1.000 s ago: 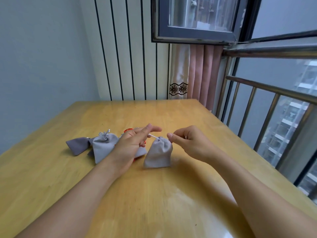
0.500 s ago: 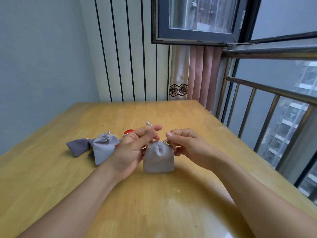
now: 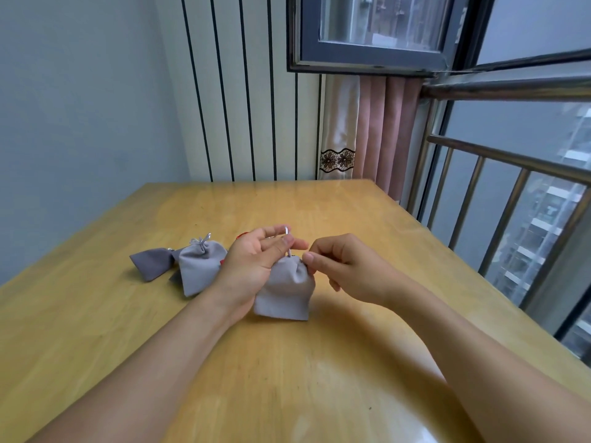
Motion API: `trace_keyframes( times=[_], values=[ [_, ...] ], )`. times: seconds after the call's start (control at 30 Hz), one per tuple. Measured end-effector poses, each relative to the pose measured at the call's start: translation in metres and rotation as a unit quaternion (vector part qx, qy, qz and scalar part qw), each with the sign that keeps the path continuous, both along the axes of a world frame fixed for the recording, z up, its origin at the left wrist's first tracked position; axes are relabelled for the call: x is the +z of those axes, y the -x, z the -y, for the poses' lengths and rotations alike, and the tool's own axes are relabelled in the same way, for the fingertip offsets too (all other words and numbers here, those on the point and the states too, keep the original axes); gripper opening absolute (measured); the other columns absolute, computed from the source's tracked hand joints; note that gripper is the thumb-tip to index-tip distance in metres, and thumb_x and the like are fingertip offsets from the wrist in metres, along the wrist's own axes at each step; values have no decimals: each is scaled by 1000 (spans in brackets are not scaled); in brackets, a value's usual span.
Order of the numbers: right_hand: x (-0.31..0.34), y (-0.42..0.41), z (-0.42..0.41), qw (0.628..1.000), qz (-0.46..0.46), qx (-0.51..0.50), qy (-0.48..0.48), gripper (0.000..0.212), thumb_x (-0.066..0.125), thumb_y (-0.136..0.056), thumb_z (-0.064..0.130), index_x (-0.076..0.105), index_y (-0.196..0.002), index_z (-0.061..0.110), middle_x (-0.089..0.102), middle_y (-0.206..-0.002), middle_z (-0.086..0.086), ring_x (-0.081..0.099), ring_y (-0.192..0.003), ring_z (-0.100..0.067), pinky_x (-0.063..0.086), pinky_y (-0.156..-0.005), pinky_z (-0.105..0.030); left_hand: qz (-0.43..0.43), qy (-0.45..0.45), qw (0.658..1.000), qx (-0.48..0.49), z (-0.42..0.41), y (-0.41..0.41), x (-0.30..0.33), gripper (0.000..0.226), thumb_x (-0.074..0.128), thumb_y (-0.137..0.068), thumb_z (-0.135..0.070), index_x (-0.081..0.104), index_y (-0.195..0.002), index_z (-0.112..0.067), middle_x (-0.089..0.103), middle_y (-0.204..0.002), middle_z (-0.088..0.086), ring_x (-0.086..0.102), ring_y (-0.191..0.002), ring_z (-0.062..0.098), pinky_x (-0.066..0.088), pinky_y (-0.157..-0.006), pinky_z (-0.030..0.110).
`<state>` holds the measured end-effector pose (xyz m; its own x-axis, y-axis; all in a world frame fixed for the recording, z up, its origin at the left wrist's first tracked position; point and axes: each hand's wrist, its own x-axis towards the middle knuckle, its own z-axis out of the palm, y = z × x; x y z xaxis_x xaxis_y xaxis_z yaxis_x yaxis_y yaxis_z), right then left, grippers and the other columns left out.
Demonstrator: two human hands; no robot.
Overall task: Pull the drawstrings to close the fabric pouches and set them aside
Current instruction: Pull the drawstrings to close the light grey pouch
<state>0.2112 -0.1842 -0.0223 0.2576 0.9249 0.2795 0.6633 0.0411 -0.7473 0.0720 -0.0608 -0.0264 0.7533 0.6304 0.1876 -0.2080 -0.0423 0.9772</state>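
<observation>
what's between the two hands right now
In the head view, the gathered neck of the grey pouch sits between the left hand and the right hand, with its drawstring running up into the left hand's fingers.

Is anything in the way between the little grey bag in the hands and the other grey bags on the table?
Only the left hand sits between the held grey fabric pouch and the closed grey pouches.

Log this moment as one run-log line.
step: cinching grey pouch | left hand: pinches drawstring | right hand: pinches pouch neck | two closed pouches left on table
</observation>
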Motion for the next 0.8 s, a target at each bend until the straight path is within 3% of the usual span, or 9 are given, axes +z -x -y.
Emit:
trace_keyframes(
  times=[0.1,0.17,0.27,0.33,0.4,0.5,0.57,0.7,0.8],
  values=[
    [6,2,3,992,-118,43,29,25,51,-103,18,65,-86,6,35,-62,-4,30,-55,-15,30,-51,-26,5,10,1000,21,-4,1,1,32,61,-93,-23,53,-123,-14,76,-96,0,62,-99,20,45,-101,41],
    [8,2,4,982,-175,67,39,24,50,-104,17,64,-89,4,30,-62,1,24,-57,-16,25,-52,-30,4,53,998,-12,-5,2,1,27,60,-92,-26,59,-115,-12,74,-89,4,64,-88,19,51,-89,35],
    [7,0,4,979,-199,32,34,26,53,-103,22,63,-84,7,32,-59,3,23,-54,-16,22,-51,-29,-5,131,988,-84,-2,4,3,22,60,-92,-27,67,-98,-6,67,-80,6,66,-73,17,56,-68,26],
    [5,-3,3,980,-197,-2,36,29,57,-101,25,61,-82,4,32,-56,4,23,-52,-14,22,-48,-26,14,157,982,-100,0,3,3,24,61,-90,-21,63,-108,-6,71,-87,4,66,-73,14,54,-72,26],
    [1,-2,2,981,-184,-16,51,29,59,-99,25,63,-85,-1,32,-54,4,23,-48,-13,21,-45,-24,39,138,985,-92,0,1,3,41,63,-87,-12,51,-126,-8,74,-101,4,63,-72,11,52,-76,28],
    [-2,1,0,988,-140,-28,50,14,65,-95,20,67,-87,8,39,-50,6,25,-45,-11,22,-43,-20,29,42,997,-51,0,1,2,57,60,-91,-1,36,-141,-16,74,-107,7,61,-69,12,55,-71,26],
    [2,1,0,988,-153,-32,8,7,67,-92,14,66,-99,13,44,-52,6,27,-46,-11,25,-43,-18,7,-37,999,-37,0,2,0,68,59,-92,0,25,-147,-19,74,-109,6,62,-72,14,54,-74,25],
    [10,0,4,985,-168,-4,-49,42,62,-92,0,58,-126,24,47,-64,-5,40,-51,-8,32,-45,-16,-9,-70,997,-43,1,3,1,86,68,-85,1,17,-151,-20,72,-110,5,68,-77,19,55,-76,27],
    [12,2,4,981,-181,55,-39,42,55,-89,-8,64,-122,15,57,-73,-9,44,-58,-11,30,-47,-20,-20,-70,996,-49,2,2,2,81,65,-86,5,22,-150,-20,73,-103,2,69,-81,13,55,-76,21]
  ],
)
